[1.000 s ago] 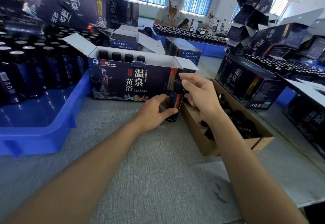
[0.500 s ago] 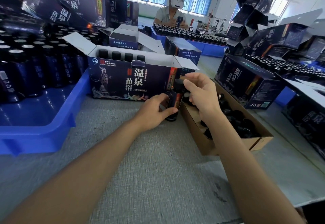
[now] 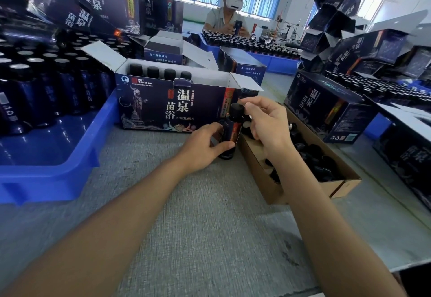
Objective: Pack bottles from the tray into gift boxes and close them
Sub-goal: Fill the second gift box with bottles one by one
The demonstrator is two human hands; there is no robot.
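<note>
Both hands are on one bottle (image 3: 229,133). From my remote seat I see my left hand (image 3: 205,147) curled round its lower body, thumb across the front and fingers behind. It holds the bottle upright on the grey table (image 3: 186,226), just off the front right corner of the open gift box (image 3: 168,107). My right hand (image 3: 268,124) reaches in from the right of that box and pinches the black cap (image 3: 236,110) on the bottle's neck between thumb and curled fingers. I cannot tell whether the cap is fully seated or loose.

The gift box stands with its top flaps spread open. Four black bottle tops (image 3: 152,72) show in a row along its back wall, toward its left end.

Left of the gift box, close against its end, sits a blue tray (image 3: 58,156). Rows of dark bottles (image 3: 46,86) stand in the tray's far part, and its near part shows bare blue floor.

Right of the gift box, just beyond the held bottle, lies a low brown carton (image 3: 256,168) with loose black caps inside. Further right of it stands a closed box (image 3: 326,107) of the same dark print.

Behind the gift box more printed boxes sit open. Beyond them another person (image 3: 224,16) in a white headset holds a dark bottle in both hands over a second blue tray of bottles.
</note>
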